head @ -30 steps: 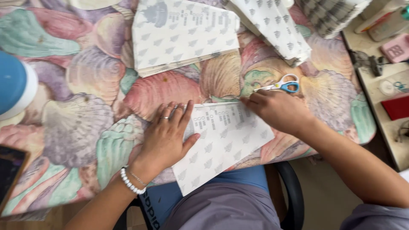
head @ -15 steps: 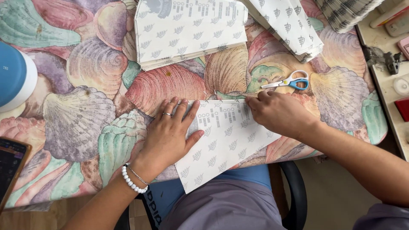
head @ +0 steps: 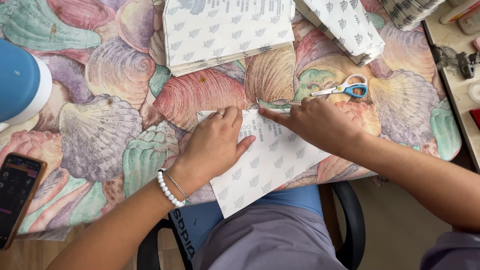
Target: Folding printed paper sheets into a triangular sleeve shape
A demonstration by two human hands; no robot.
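White patterned paper sheet (head: 265, 160) pinned flat under both hands' released fingers (head: 235, 117); stacks above.

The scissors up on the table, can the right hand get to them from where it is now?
Probably yes. The scissors lie open on the tablecloth just beyond the right hand, which presses the paper sheet. Nothing lies between them.

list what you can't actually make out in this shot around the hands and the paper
Head view, the only one:
- Patterned paper sheet: its upper left part is hidden under the left hand.
- Whatever lies under the right hand, covered by the palm.
- Phone: cut off by the left edge, its screen too small to make out.
- Blue and white container: cut off by the left edge.
- Paper stack: its top is cut off by the upper edge.
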